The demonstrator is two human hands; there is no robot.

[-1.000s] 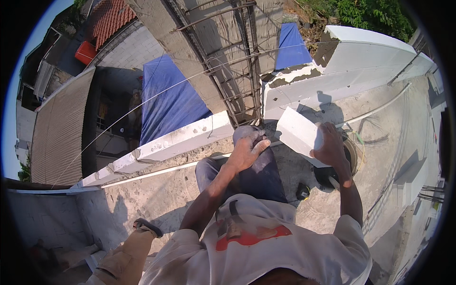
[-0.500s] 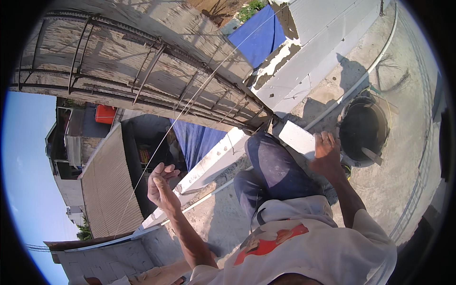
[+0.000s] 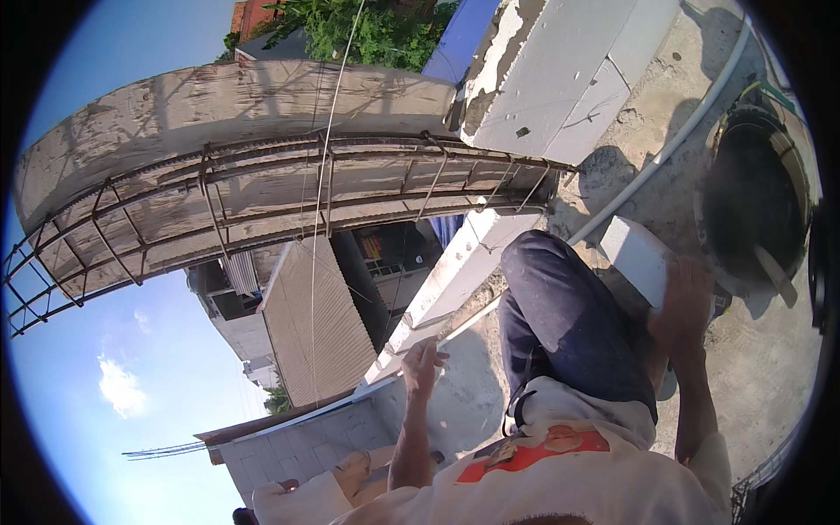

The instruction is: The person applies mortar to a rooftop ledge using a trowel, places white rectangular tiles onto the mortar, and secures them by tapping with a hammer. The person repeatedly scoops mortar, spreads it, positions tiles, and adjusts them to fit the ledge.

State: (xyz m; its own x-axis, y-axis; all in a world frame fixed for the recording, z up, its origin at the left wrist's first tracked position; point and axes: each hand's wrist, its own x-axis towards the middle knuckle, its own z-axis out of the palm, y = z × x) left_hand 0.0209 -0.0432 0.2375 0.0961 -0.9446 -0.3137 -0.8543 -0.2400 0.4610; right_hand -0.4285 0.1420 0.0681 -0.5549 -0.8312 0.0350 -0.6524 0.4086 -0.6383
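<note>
My right hand, blurred by motion, grips the near end of a white building block to the right of my bent knee. My left hand hangs in the air beside the low white block wall; its fingers are loosely bent and apart, with nothing seen in them. Right of the block stands a round black bucket with dark contents, a pale stick-like handle leaning out of it.
A rebar cage runs along a wooden board ahead of me. A thin string crosses the view. A white pipe lies on the concrete floor. At the upper right rises a white block wall. Another person's sleeve shows lower left.
My view has turned, so the cage and bucket sit differently. The left hand has lowered toward my body. The block remains in my right hand, to the right of my knee.
</note>
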